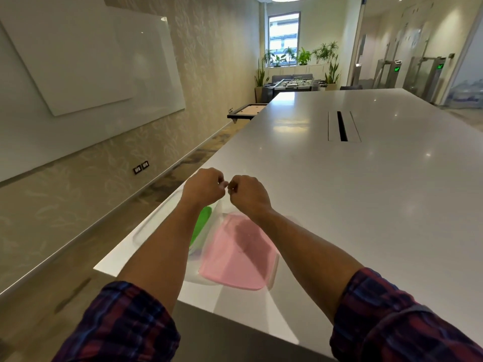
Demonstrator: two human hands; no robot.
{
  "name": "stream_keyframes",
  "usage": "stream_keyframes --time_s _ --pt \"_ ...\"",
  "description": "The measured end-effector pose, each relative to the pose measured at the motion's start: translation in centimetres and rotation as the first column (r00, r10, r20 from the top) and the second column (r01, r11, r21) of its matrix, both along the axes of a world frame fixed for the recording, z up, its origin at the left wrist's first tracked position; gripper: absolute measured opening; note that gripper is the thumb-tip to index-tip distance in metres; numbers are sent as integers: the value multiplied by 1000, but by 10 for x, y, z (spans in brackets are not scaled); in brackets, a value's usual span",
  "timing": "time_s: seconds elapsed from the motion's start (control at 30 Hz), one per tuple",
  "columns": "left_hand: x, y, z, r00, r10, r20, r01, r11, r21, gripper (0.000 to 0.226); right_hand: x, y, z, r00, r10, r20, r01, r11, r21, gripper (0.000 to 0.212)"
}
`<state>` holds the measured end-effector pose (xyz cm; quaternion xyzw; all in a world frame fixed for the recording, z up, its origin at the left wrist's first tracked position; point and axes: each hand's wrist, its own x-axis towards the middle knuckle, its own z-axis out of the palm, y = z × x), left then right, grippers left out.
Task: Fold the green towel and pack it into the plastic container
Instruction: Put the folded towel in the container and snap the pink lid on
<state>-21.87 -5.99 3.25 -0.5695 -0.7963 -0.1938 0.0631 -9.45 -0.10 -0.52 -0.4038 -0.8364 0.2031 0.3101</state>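
With our left hand (203, 188) and right hand (248, 193) clenched empty above the worktop (339, 205), the towel (201, 226) lies half-hidden under our left forearm, where we risk dragging it off the edge.

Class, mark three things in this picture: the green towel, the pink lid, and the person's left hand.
green towel (203, 220), head view, on the strip of green cloth showing beside the left forearm.
pink lid (235, 259), head view, on its flat middle.
left hand (202, 188), head view, on the back of the closed fist.
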Motion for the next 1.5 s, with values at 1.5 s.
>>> stream_keyframes --time_s 1.5 --pt "35 35 53 564 99 820 -222 974 35 57 83 16 48 955 46 -292 194 645 739 5"
